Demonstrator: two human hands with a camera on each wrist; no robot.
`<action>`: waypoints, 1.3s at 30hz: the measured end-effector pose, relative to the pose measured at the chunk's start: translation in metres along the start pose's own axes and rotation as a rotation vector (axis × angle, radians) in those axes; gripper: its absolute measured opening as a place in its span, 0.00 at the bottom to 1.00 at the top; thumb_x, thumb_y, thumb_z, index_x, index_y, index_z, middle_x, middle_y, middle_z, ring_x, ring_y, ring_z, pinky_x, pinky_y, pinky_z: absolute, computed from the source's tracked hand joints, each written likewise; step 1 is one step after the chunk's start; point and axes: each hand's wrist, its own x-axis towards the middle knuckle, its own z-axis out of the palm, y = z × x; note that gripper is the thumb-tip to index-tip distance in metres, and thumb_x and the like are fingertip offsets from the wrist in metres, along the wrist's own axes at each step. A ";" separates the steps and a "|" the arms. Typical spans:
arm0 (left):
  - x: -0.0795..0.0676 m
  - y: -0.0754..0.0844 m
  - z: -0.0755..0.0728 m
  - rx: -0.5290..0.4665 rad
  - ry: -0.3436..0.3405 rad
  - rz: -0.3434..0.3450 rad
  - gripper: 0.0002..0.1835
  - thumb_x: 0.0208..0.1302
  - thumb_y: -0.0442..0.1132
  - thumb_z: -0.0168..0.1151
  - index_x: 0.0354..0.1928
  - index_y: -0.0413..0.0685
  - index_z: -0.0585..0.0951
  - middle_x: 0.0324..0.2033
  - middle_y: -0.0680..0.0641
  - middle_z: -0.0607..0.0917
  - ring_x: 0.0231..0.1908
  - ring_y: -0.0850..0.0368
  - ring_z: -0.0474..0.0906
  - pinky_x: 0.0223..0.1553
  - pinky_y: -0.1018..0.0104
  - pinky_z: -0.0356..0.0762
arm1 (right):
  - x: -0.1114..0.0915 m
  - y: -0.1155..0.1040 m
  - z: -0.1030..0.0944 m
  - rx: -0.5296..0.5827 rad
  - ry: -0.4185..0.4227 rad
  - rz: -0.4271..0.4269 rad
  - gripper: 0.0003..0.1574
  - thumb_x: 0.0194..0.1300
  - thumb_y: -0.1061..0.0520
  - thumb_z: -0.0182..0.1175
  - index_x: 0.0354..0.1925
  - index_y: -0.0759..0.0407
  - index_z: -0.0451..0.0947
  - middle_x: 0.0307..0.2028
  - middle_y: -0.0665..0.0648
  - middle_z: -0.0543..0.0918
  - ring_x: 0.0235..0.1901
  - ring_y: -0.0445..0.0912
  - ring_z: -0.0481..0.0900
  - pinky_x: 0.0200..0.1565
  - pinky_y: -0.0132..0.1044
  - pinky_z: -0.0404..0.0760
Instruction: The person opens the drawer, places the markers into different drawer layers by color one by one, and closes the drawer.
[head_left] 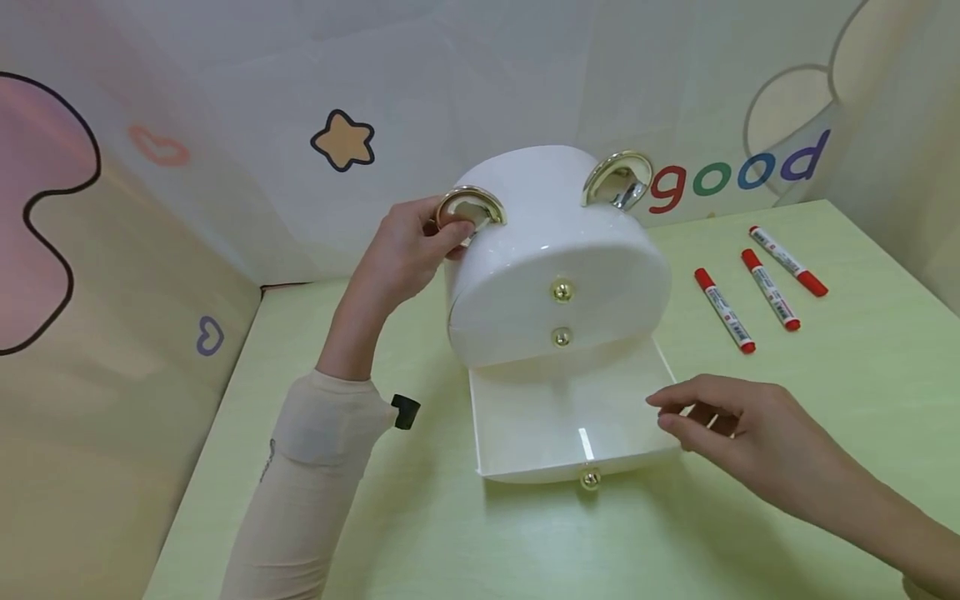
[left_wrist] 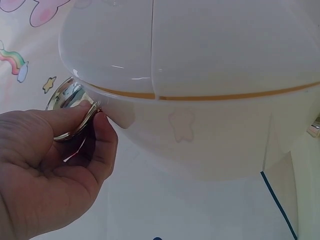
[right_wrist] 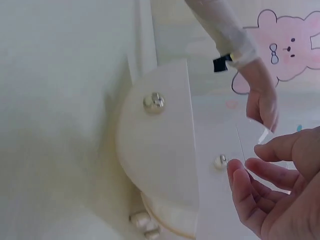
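Observation:
A white rounded storage box (head_left: 510,275) with two gold ears stands on the green table. My left hand (head_left: 405,250) grips the left gold ear (head_left: 487,200), thumb in front and fingers behind, as the left wrist view also shows. The bottom drawer (head_left: 525,417) is pulled out toward me, and nothing shows inside it. It has a gold knob (head_left: 590,478) on its front. Over the drawer's right edge hovers my right hand (head_left: 750,433), fingers loosely bent and thumb apart from them, with nothing held. In the right wrist view it overlaps the box front.
To the right of the box lie three red-capped markers (head_left: 723,310) on the table (head_left: 862,400). A printed backdrop (head_left: 450,92) stands behind the box and at the left side. The right gold ear (head_left: 600,175) sticks up from the box top.

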 end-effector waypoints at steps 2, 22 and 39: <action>0.000 -0.001 0.000 -0.002 0.003 0.002 0.09 0.78 0.37 0.59 0.48 0.36 0.81 0.44 0.41 0.83 0.45 0.49 0.83 0.54 0.58 0.79 | 0.003 0.004 -0.005 -0.021 0.034 -0.015 0.18 0.63 0.66 0.72 0.48 0.49 0.87 0.39 0.45 0.88 0.28 0.37 0.82 0.29 0.29 0.79; -0.002 0.000 -0.001 0.026 0.013 0.006 0.08 0.77 0.38 0.60 0.46 0.38 0.81 0.42 0.42 0.84 0.43 0.51 0.82 0.48 0.64 0.78 | 0.038 0.045 -0.069 -0.212 0.080 0.236 0.17 0.71 0.57 0.67 0.54 0.65 0.84 0.35 0.58 0.89 0.29 0.24 0.76 0.26 0.32 0.74; -0.003 0.000 0.000 0.023 0.022 0.015 0.07 0.76 0.37 0.60 0.43 0.39 0.81 0.38 0.43 0.83 0.40 0.52 0.79 0.44 0.65 0.76 | 0.061 0.096 -0.087 -0.329 0.023 0.345 0.26 0.77 0.50 0.59 0.56 0.74 0.78 0.34 0.65 0.86 0.33 0.56 0.80 0.27 0.40 0.72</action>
